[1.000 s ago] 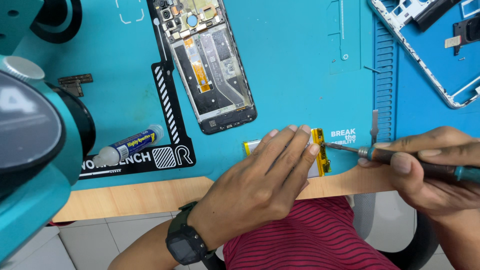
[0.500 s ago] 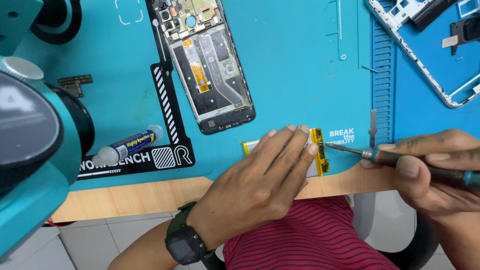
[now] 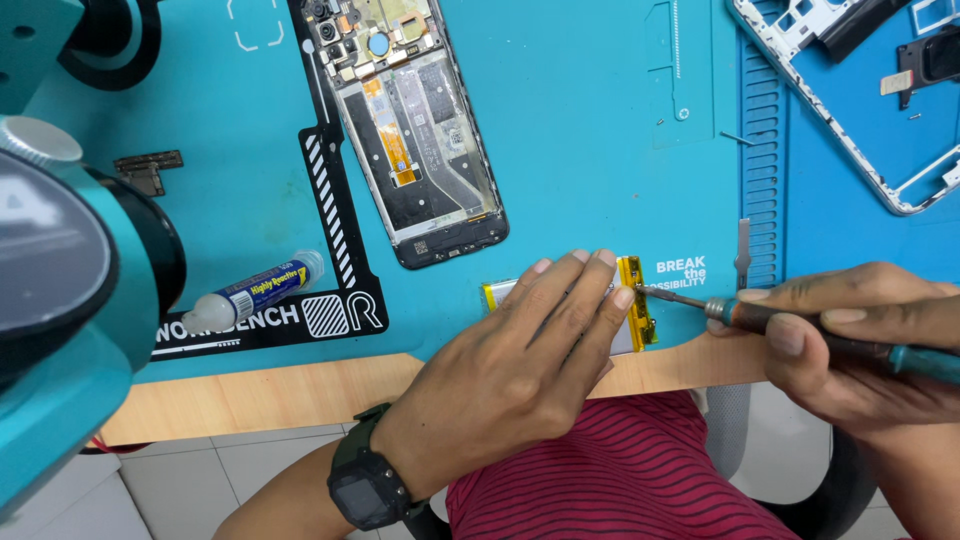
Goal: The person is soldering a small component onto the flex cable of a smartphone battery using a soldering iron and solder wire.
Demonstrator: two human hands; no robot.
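Now | left hand (image 3: 510,375) flat on one battery (image 3: 640,300) | right hand (image 3: 860,340) grips one soldering iron (image 3: 790,325) | one opened phone (image 3: 415,125)

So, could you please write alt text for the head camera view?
A left hand presses flat on a small battery pack with yellow tape, at the near edge of a blue work mat, while the right hand holds a tool with its tip at the taped end. An opened phone lies farther back.
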